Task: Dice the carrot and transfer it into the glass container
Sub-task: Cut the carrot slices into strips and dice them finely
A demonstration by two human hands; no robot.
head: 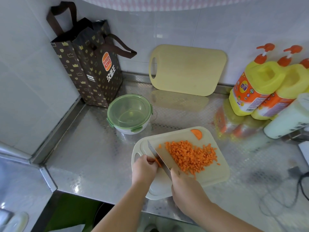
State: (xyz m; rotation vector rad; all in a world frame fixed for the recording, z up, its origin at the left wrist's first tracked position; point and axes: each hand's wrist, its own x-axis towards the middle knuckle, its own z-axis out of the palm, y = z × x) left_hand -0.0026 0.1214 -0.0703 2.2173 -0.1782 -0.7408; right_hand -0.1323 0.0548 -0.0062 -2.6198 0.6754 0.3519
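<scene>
Fig.: our left hand (145, 166) pinched a carrot stub (157, 162) near the cutting board's (217, 173) left edge. Right hand (182, 183) clenched the knife (158, 156) handle, blade against the stub. We saw diced carrot (190, 156) heaped mid-board, w/ a bare margin on the right. The lidded glass container (129, 113) stood apart behind the board, w/ open steel counter (93, 156) to the left.

Both my forearms (127, 203) angle in from below; left grip (145, 166) curled, pinching the carrot stub (158, 162), right grip (183, 185) fisted round the knife (154, 150).
</scene>
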